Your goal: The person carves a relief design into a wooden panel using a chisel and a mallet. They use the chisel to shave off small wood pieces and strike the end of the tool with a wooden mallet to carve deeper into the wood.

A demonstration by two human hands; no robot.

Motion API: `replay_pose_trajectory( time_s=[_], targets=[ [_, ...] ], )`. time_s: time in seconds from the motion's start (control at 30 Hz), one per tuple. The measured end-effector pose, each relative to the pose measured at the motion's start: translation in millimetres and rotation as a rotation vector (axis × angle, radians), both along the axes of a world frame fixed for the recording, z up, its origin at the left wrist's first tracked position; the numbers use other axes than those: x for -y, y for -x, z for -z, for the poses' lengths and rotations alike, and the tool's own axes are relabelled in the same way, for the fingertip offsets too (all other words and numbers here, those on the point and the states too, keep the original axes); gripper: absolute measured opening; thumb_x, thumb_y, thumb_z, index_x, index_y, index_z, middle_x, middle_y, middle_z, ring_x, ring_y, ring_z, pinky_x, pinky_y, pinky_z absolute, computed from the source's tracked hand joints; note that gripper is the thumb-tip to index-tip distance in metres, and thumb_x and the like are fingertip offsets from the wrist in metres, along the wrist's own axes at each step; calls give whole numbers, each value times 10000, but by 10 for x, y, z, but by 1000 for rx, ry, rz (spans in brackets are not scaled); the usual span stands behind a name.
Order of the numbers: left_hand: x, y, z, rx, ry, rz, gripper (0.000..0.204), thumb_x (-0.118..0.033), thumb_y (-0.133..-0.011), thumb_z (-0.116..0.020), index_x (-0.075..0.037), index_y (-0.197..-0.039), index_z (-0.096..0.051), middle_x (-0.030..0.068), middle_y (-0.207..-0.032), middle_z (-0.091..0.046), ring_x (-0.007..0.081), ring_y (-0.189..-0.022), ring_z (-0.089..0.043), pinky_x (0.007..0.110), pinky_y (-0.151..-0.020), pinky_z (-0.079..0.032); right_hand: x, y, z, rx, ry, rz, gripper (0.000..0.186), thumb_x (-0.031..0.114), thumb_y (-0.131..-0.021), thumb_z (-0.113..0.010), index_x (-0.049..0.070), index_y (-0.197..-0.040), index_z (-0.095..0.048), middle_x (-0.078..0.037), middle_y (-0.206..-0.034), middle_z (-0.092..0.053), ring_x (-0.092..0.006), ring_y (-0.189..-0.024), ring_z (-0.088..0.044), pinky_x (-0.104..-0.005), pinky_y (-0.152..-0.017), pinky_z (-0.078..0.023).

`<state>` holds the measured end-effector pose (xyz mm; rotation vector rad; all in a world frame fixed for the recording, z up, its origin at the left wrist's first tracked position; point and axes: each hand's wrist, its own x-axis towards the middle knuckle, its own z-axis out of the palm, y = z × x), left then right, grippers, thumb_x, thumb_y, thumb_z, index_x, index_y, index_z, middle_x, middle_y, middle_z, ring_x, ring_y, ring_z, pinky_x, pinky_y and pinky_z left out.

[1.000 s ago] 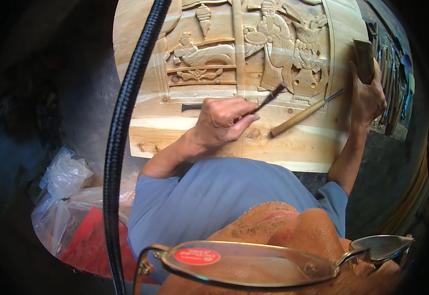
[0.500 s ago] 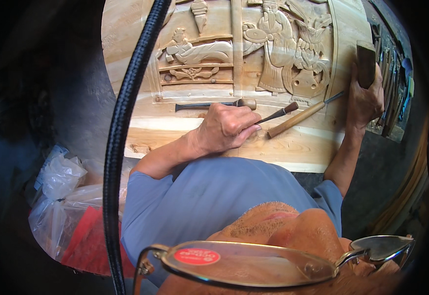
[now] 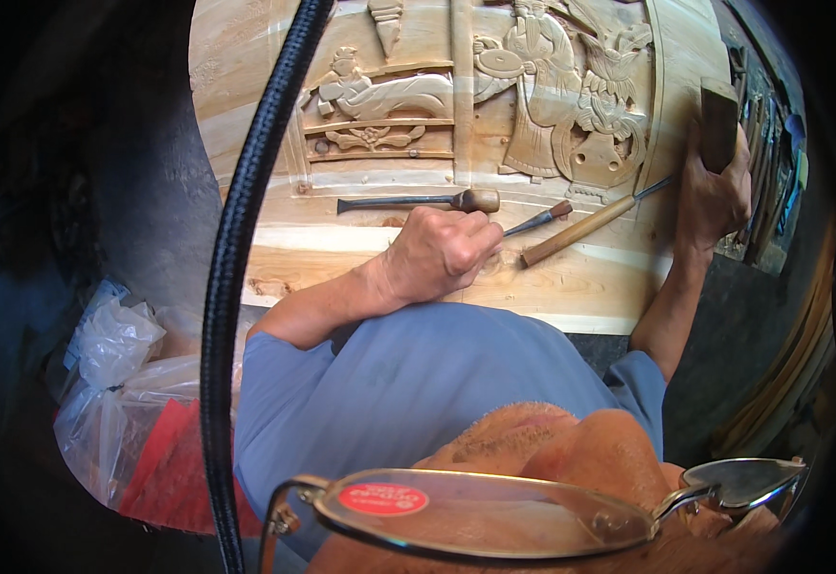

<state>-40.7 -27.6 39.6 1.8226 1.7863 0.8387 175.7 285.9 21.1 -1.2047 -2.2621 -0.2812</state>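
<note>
My left hand (image 3: pixel 445 251) is closed round a chisel (image 3: pixel 537 221), low over the pale wooden panel (image 3: pixel 341 251). The chisel's dark shaft and brown end stick out to the right of my fingers; the rest is hidden in the hand. At the right edge of the panel my right hand (image 3: pixel 716 199) grips a dark wooden block (image 3: pixel 719 124), upright in the fist. Between my hands lies a gouge (image 3: pixel 580 231) with a long light wooden handle. Just beyond my left hand a flat-bladed chisel (image 3: pixel 408 202) lies flat, its blade to the left.
Carved relief figures (image 3: pixel 542 96) cover the far part of the panel. A row of hand tools (image 3: pixel 772 182) lies beyond its right side. A clear plastic bag (image 3: pixel 116 354) and a red sheet (image 3: pixel 169 469) are at lower left. A black braided cable (image 3: pixel 245 220) crosses the view.
The chisel in my left hand has shifted slightly left and turned a little. My right hand and its block have barely moved.
</note>
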Motion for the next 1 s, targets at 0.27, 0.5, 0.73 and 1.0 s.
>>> replay_pose_trajectory(
  time_s=[0.27, 0.5, 0.73, 1.0],
  targets=[
    [-6, 33, -20, -95, -42, 18, 275, -149, -811, -859, -92, -734, -601, 50, -659, -545, 230, -566, -610, 371, -505, -485, -16, 4, 26, -4, -28, -20, 515, 424, -868, -888, 195, -1299, -723, -76, -1083, -816, -326, -893, -789, -444, -796, -628],
    [-17, 32, -37, -143, -69, 26, 298, -197, -822, -861, -102, -720, -597, 38, -657, -545, 214, -564, -605, 364, -499, -478, 7, 4, 14, 4, -23, -5, 518, 405, -868, -890, 199, -1308, -710, -67, -1114, -813, -334, -919, -788, -447, -796, -628],
    [-12, 35, -22, -151, -104, 29, 309, -220, -837, -858, -104, -720, -596, 35, -647, -527, 204, -552, -590, 358, -492, -465, -2, 7, 1, 5, -30, -19, 520, 400, -865, -894, 208, -1308, -700, -62, -1097, -816, -327, -901, -790, -444, -790, -631],
    [-30, 43, -57, -120, -219, 28, 299, -231, -849, -871, -104, -718, -635, 16, -612, -484, 173, -515, -534, 329, -464, -411, -28, -21, 23, 31, -46, -17, 533, 422, -860, -897, 210, -1308, -701, -69, -1073, -818, -316, -883, -793, -440, -771, -633]
  ],
)
